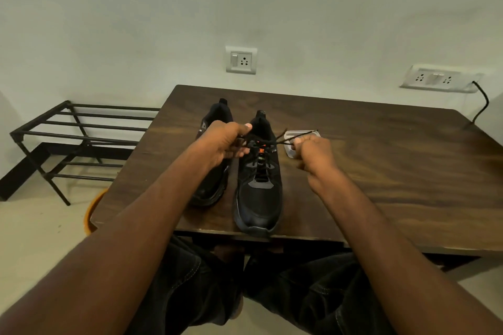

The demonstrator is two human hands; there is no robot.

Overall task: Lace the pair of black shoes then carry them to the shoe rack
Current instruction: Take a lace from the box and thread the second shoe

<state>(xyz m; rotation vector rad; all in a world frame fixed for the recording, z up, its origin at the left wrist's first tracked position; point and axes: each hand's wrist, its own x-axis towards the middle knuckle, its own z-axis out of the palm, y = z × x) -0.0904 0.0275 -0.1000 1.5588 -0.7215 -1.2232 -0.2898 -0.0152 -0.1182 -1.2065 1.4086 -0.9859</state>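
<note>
shoe (258, 187) toe toward person | left hand (226, 144), right hand (313, 152) pinch lace (272, 140)

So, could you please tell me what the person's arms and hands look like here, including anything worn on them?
Both forearms are bare, with no sleeves in view. The left hand and right hand wear no gloves, rings or watch that can be seen. A pale thumbnail shows on the left hand.
</note>
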